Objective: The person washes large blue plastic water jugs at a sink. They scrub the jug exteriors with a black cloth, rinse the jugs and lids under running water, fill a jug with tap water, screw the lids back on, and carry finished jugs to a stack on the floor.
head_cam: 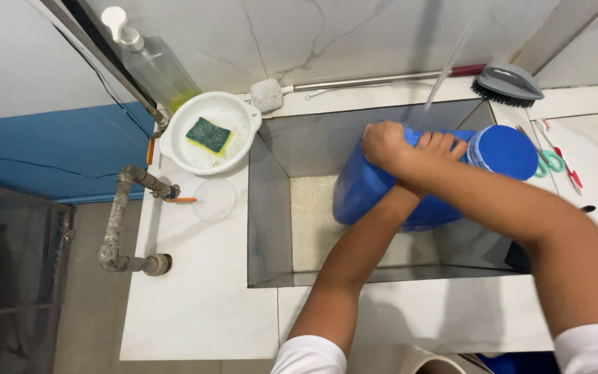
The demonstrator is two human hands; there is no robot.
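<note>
Head view, straight down into a steel sink [271, 228] set in a white counter [195, 291]. Large blue jug [361, 190] tipped on its side inside the basin, blue cap end [506, 149] pointing right, a thin stream of water [444, 76] falling onto its upper side. Arms crossed over each other. Right hand [384, 144] pressed flat on top of the jug near its middle, fingers together and curled over the surface. Left hand [441, 147] just beside it, fingers spread on the jug's shoulder close to the cap; palm hidden, so a full grip cannot be told.

Judged as mid-wash: outside of the jug wet and being rubbed under running water, cap on, basin floor [313, 221] wet and speckled. Green-and-yellow sponge [208, 134] lying unused in the white bowl [240, 111] at the left, soap bottle [153, 66] behind it, grey scrub brush [506, 84] at the back right, long bottle brush [354, 84] along the back ledge, scissors [551, 159] on the right. Inside cleaning and final rinse apparently not yet done.
</note>
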